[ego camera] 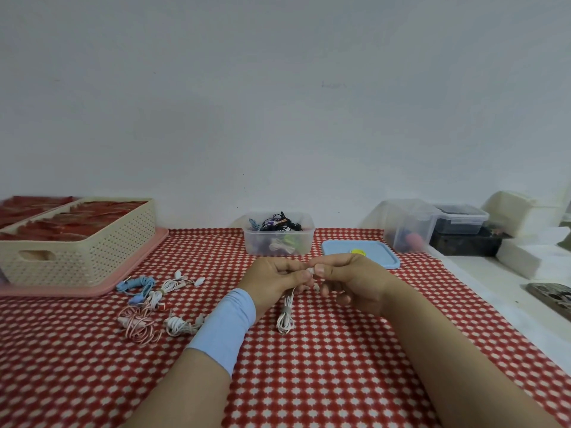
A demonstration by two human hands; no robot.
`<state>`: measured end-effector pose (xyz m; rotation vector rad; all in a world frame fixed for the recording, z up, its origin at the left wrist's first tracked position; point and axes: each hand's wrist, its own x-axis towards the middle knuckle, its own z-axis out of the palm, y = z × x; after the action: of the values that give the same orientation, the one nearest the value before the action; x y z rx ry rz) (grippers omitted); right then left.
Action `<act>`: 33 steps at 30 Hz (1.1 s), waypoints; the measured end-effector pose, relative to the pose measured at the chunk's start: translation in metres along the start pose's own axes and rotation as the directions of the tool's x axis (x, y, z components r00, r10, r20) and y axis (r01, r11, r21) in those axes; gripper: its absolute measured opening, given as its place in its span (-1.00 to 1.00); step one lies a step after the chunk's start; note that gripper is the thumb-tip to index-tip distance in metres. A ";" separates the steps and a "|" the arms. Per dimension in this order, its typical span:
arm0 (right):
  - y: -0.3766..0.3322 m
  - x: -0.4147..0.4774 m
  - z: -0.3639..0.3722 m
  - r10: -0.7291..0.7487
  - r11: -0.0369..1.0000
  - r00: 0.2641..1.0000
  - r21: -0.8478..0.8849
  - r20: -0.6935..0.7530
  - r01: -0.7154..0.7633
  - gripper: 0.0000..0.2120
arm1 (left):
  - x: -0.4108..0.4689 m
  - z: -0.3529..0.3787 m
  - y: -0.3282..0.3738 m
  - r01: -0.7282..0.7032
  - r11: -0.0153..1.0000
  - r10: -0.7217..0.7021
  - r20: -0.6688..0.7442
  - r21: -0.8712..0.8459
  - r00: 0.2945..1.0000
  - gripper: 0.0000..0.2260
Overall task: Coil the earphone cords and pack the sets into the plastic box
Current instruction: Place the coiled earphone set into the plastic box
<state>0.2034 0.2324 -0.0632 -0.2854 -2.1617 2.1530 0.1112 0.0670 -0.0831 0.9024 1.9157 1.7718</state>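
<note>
"Slipping loose looks like the main risk here, does it not?" asks the first describer.

"Likely, yes," says the second. "Above a red-and-white checked worktop (309, 381), the left hand (278, 279) and the right hand (349, 282) meet fingertip to fingertip. Each pinches the top end of a white earphone set (285, 318). If either pinch eases before that end is secured, the coil could spring open and need winding again."

"Anything else that might go wrong?"

"The plastic box (279, 237) is already filled to about its rim with dark coiled sets. A set dropped in carelessly might slide off the heap or snag another cord."

"Where does the white set lie relative to the hands?"

"Its coil hangs straight down from the meeting fingertips, between the two wrists, bound at its middle by a small band. Whether the lowest loops touch the cloth cannot be told. The box stands beyond the hands, well apart from the coil, with a blue lid (361, 257) just beside it on the right. Four loose earphone sets (154, 304) lie left of the left hand, still unpacked."
</note>
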 end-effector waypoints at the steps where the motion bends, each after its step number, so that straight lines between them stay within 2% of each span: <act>1: -0.001 0.000 0.001 0.001 1.000 1.000 -0.014 -0.004 -0.001 -0.84 | 0.000 -0.001 0.000 0.002 1.000 -0.002 0.002 0.017 1.000 -0.88; 6: -0.004 -0.003 0.005 -0.055 0.998 0.996 -0.027 -0.071 0.053 -0.87 | -0.001 0.001 0.005 -0.004 1.000 0.002 -0.083 -0.023 0.997 -0.89; 17: -0.004 -0.007 0.010 -0.178 0.953 0.971 -0.273 -0.157 0.130 -0.89 | 0.001 0.000 0.006 0.030 0.993 -0.017 -0.118 0.114 0.993 -0.84; 24: -0.005 -0.006 0.010 -0.098 0.972 0.980 -0.226 -0.175 0.057 -0.88 | 0.001 0.000 0.002 -0.030 0.968 0.067 -0.140 0.251 0.988 -0.88; 29: -0.008 -0.008 0.003 -0.036 0.997 0.997 -0.073 -0.071 0.031 -0.84 | 0.001 0.000 0.005 -0.035 0.993 0.054 -0.164 0.114 0.985 -0.87; 33: -0.007 -0.006 -0.002 -0.002 0.999 1.000 -0.038 -0.014 0.002 -0.77 | -0.001 -0.001 0.010 -0.022 0.997 0.029 -0.087 0.073 0.996 -0.87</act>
<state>0.2090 0.2335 -0.0556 -0.2994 -2.1965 2.1044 0.1135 0.0658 -0.0733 0.8907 2.0440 1.7948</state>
